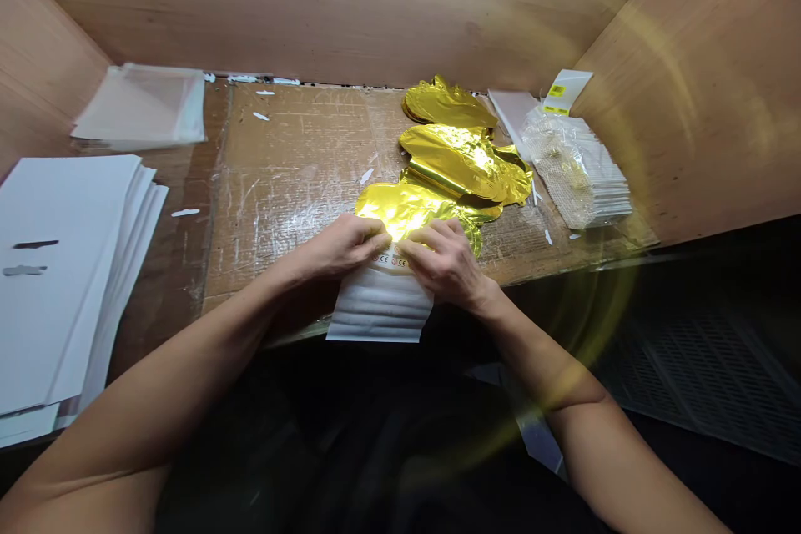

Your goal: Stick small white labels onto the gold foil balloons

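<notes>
My left hand and my right hand are close together at the front edge of the work surface. Thumbs and fingers of both are pinched closed at the top of a whitish plastic packet, rippled, with small CE marks along its upper part. The packet hangs toward me over the edge. Directly beyond my fingers lies a shiny gold foil balloon, flat; whether my fingers also grip its edge is hard to see. More flat gold foil balloons overlap behind it, with another gold stack at the back.
A cardboard sheet covers the surface, with white scraps on it. White cards with hanging slots are stacked at left, clear bags behind them. Filled packets stand in a row at right. Wooden panels enclose the back and sides.
</notes>
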A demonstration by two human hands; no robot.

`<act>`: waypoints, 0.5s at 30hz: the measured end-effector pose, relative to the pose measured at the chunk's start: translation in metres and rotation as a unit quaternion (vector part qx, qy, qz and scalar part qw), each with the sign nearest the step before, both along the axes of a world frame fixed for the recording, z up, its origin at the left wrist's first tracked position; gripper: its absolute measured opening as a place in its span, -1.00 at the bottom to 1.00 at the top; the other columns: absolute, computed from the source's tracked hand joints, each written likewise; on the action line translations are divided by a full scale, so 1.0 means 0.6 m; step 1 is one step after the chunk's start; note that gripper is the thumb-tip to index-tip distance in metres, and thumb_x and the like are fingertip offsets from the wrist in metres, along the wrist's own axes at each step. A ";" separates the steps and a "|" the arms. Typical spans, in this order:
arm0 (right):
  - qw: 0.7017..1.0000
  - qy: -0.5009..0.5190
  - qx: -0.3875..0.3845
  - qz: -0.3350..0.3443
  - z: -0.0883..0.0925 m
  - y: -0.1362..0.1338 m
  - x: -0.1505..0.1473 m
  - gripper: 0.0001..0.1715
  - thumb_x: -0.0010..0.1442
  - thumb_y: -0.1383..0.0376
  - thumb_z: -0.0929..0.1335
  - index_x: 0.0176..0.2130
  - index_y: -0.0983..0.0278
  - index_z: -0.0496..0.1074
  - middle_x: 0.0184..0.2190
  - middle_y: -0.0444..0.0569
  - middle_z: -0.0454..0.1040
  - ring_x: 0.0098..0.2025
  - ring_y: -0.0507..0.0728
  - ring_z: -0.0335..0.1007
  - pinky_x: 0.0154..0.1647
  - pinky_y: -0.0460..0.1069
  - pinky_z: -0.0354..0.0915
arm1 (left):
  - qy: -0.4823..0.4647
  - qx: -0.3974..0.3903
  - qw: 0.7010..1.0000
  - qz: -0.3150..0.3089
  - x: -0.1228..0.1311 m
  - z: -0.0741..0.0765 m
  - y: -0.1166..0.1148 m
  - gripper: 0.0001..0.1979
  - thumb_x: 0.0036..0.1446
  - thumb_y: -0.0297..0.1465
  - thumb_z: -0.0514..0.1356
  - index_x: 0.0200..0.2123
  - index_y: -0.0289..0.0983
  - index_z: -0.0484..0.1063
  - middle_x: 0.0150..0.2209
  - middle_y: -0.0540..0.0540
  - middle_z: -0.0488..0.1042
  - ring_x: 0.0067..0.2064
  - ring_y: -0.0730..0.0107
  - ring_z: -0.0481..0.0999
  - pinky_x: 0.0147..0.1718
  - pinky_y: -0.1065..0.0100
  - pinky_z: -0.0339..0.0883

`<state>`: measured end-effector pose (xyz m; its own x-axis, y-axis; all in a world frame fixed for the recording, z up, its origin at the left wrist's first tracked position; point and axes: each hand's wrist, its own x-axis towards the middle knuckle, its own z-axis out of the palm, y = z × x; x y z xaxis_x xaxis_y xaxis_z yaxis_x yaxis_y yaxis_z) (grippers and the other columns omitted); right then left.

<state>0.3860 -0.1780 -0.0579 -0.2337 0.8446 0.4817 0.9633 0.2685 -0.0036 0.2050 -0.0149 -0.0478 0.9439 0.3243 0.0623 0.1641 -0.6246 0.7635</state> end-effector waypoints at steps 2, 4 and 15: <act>1.000 0.018 0.000 0.006 0.000 -0.002 -0.005 -0.82 0.49 0.30 0.35 -0.17 0.22 0.55 -0.22 -0.01 0.60 -0.18 0.17 0.33 -0.07 0.13 0.08 | 0.000 0.003 1.000 -0.003 0.000 0.000 0.001 -0.63 0.36 -0.24 0.09 -0.49 -0.29 0.33 -0.51 0.06 0.22 -0.43 0.49 0.19 -0.42 0.36 0.00; 0.998 0.063 0.000 0.018 0.003 -0.003 -0.009 -0.80 0.49 0.30 0.34 -0.21 0.23 0.52 -0.23 0.01 0.59 -0.16 0.18 0.36 -0.04 0.14 0.12 | 0.000 0.013 1.000 -0.005 0.000 -0.003 0.004 -0.63 0.36 -0.26 0.09 -0.49 -0.28 0.34 -0.52 0.06 0.23 -0.44 0.48 0.20 -0.42 0.36 0.02; 0.919 0.248 -0.266 -0.153 0.037 0.059 0.019 -0.79 0.35 0.31 0.38 -0.37 0.25 0.48 -0.34 -0.05 0.59 -0.30 0.10 0.39 -0.22 0.00 0.16 | -0.011 0.166 0.980 -0.112 -0.007 -0.019 0.031 -0.72 0.40 -0.33 0.13 -0.20 -0.27 0.64 0.10 -0.24 0.61 0.05 0.11 0.57 0.13 0.09 0.39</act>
